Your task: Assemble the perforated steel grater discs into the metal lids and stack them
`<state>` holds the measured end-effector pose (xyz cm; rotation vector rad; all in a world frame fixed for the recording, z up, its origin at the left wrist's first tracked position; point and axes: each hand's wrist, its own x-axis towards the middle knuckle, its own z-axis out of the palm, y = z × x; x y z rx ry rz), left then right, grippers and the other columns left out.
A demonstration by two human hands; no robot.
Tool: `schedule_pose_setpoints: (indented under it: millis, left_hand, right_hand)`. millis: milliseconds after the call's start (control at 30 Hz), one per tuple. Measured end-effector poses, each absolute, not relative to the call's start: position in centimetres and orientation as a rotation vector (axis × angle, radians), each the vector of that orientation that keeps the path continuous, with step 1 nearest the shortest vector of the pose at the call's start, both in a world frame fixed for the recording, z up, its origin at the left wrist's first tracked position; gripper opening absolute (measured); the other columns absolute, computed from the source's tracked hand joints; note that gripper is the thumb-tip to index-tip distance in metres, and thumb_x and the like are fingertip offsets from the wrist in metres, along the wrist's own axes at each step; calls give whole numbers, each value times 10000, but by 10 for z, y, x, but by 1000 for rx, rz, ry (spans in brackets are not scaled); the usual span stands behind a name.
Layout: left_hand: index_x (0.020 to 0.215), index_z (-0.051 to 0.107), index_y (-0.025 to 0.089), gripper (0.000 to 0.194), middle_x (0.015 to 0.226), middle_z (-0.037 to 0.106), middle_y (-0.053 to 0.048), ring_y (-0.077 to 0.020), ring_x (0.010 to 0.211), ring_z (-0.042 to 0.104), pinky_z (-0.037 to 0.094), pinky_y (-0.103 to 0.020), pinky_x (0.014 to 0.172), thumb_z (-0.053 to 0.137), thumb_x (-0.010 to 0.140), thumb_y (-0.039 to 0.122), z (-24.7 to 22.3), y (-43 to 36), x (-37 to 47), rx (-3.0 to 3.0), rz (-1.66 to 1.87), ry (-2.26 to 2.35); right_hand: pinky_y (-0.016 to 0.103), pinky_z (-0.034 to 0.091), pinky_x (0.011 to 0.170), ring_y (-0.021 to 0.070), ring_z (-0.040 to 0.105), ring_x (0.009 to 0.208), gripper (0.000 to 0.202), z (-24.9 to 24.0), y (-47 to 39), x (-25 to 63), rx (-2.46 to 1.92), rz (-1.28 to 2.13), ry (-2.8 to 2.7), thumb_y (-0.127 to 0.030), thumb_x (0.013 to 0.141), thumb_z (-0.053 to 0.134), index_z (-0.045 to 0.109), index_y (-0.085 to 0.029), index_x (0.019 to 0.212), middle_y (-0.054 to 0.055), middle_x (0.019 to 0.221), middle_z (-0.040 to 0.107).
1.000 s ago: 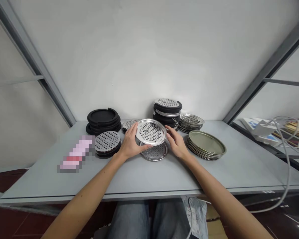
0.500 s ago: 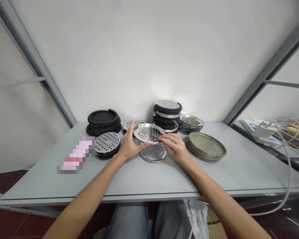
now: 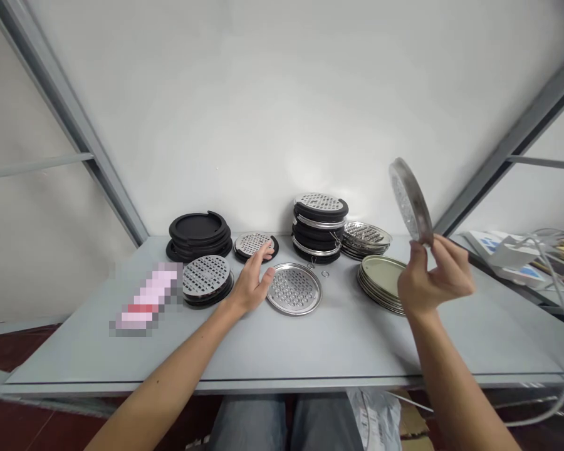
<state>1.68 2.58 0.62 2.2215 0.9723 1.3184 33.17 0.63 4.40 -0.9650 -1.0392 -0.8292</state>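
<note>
The right hand (image 3: 432,275) pinches a steeply tilted metal disc (image 3: 412,202) by its rim, raised near stacked olive-green plates (image 3: 380,274), while the left hand (image 3: 249,287), thumb and fingers parted, is just beside a perforated disc (image 3: 294,289) set back from the tabletop's (image 3: 282,354) front edge, above a bag label (image 3: 369,427) too small to read.

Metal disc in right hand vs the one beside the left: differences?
The held disc is up off the table, pinched in the right hand; the lying disc rests there. The held disc is tilted steeply, showing its side wall; the lying disc is flat, showing its patterned face. Both are round, silvery and rimmed.
</note>
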Motion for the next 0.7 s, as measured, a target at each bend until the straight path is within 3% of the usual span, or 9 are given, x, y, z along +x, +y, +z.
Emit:
schedule_pose_setpoints:
  millis: [267, 433, 700]
  left_hand:
    - [1195, 591, 182, 489, 1195, 569, -116, -254, 1151, 501, 358, -425, 1022, 248, 977, 454, 4, 28, 15, 2404, 1152, 945]
    - [1180, 612, 186, 450, 1183, 574, -112, -247, 1129, 507, 366, -428, 1010, 276, 979, 408, 3, 28, 15, 2433, 1097, 973]
    - [1132, 635, 176, 445, 1152, 590, -110, -243, 1103, 519, 372, -430, 999, 275, 981, 391, 5, 28, 16, 2432, 1105, 989]
  right_hand:
    - [367, 407, 791, 224, 598, 829, 237, 47, 65, 394, -1457, -873, -1392, -366, 845, 602, 742, -187, 775, 92, 856, 734]
    - [393, 359, 843, 256, 540, 994, 203, 43, 81, 398, -1584, -868, -1831, -285, 855, 566, 745, -211, 794, 71, 913, 729]
    - [386, 360, 808, 264, 549, 995, 203, 38, 84, 389, -1661, -875, -2029, -215, 841, 552, 749, -205, 795, 67, 929, 729]
